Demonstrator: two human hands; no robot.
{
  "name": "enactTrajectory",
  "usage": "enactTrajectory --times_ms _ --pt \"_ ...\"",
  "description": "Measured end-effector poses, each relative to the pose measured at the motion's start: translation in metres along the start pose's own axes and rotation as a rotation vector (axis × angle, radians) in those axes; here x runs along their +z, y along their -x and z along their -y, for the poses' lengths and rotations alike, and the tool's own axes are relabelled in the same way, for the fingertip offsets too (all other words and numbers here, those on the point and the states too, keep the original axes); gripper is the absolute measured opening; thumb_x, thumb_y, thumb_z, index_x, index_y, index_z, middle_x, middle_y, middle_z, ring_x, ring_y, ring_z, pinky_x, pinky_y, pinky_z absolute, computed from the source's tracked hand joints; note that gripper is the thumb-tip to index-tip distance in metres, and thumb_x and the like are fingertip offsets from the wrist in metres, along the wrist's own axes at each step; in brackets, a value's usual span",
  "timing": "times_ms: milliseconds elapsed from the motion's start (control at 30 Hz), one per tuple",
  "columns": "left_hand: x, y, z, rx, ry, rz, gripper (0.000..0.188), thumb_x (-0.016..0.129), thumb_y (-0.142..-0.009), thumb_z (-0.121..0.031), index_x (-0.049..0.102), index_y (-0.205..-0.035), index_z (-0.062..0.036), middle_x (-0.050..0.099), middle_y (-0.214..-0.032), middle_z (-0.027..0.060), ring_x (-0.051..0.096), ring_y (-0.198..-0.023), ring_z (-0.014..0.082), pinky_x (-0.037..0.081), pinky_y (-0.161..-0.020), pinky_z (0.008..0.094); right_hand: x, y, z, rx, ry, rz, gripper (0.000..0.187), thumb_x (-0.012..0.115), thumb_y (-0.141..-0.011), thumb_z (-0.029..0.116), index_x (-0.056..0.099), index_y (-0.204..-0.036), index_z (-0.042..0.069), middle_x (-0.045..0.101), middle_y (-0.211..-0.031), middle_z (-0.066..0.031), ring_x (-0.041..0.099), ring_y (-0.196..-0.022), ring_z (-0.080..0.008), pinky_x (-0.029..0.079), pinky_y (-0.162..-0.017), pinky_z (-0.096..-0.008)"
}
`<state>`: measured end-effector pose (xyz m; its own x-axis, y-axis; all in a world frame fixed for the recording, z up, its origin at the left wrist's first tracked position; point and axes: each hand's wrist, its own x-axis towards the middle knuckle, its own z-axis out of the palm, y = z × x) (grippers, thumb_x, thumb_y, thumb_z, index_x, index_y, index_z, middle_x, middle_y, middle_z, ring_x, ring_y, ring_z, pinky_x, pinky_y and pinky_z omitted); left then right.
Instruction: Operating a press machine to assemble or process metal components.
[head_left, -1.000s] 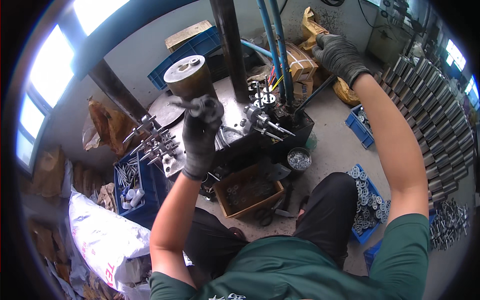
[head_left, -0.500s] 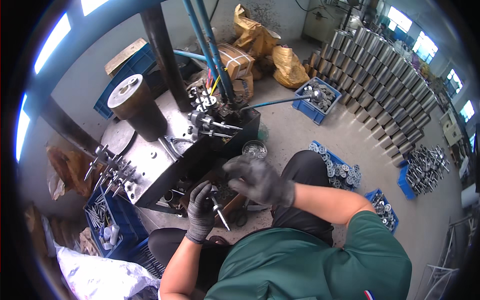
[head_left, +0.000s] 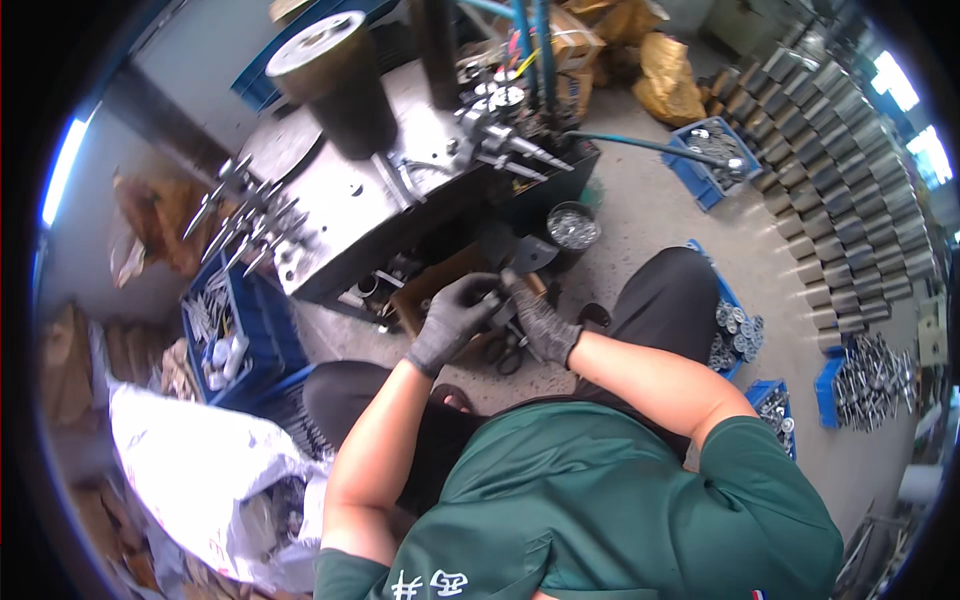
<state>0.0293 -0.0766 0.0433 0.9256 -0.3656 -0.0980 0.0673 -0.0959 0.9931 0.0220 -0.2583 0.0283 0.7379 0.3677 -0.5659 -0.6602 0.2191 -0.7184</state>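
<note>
In grey gloves, my left hand (head_left: 455, 320) and my right hand (head_left: 542, 325) have come together above a low open box (head_left: 408, 312) between my knees. My left fingers curl around a metal shaft (head_left: 490, 298); only a small bright part of it shows. Right beside it, my right hand has its fingers bent in, and what they hold, if anything, is hidden. Black-handled scissors (head_left: 503, 354) lie just below the hands. A round tin of shiny metal pieces (head_left: 573, 228) stands beyond my right hand.
A metal press table (head_left: 350, 215) bears a heavy cylinder (head_left: 345, 95) and upright shafts (head_left: 250, 215). Blue crates stand left (head_left: 265, 335) and right (head_left: 708, 195). Stacked metal cylinders (head_left: 840, 190) line the right. A white sack (head_left: 180, 480) sits at lower left.
The view has shifted, so the press table sits higher. My right hand has come down from its raised place to meet my left. The shaft that stuck out of my left hand is mostly hidden.
</note>
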Motion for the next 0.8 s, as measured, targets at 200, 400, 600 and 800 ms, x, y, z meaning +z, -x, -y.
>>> enactTrajectory --times_ms 200,400,600,800 --pt "-0.005 -0.008 0.007 0.031 -0.015 -0.209 0.033 0.078 -0.087 -0.008 0.068 -0.117 0.0011 0.073 -0.109 0.0092 0.067 -0.101 0.0149 0.056 -0.089 0.0313 -0.005 -0.022 -0.012 -0.470 0.144 -0.107 0.046 0.047 -0.108 0.046 0.061 -0.128 0.007 0.070 -0.092 -0.0047 0.064 -0.084 -0.0124 0.052 -0.081 -0.0279" --pt "-0.028 -0.007 0.008 0.276 -0.592 -0.496 0.032 0.080 -0.073 -0.005 0.070 -0.103 -0.0066 0.069 -0.100 0.0132 0.070 -0.094 0.0320 0.057 -0.084 0.0383 -0.019 -0.008 0.011 -0.573 0.292 -0.103 0.039 0.058 -0.105 0.036 0.066 -0.124 0.003 0.072 -0.090 -0.0049 0.064 -0.094 -0.0134 0.048 -0.092 -0.0323" --pt "-0.006 -0.007 0.001 0.137 0.046 -0.334 0.034 0.080 -0.084 -0.006 0.066 -0.115 -0.0003 0.070 -0.106 0.0057 0.066 -0.094 0.0127 0.056 -0.086 0.0284 -0.025 -0.018 -0.012 -0.634 0.347 -0.214 0.039 0.058 -0.105 0.039 0.070 -0.117 0.004 0.070 -0.108 -0.0066 0.063 -0.100 -0.0141 0.050 -0.091 -0.0314" --pt "-0.011 0.000 0.017 0.097 0.039 -0.245 0.037 0.066 -0.092 -0.011 0.063 -0.127 0.0022 0.067 -0.116 0.0088 0.062 -0.107 0.0172 0.050 -0.096 0.0304 0.005 -0.001 0.010 -0.131 -0.064 0.137 0.037 0.058 -0.102 0.048 0.069 -0.096 0.013 0.065 -0.079 0.0044 0.060 -0.068 -0.0052 0.047 -0.056 -0.0206"
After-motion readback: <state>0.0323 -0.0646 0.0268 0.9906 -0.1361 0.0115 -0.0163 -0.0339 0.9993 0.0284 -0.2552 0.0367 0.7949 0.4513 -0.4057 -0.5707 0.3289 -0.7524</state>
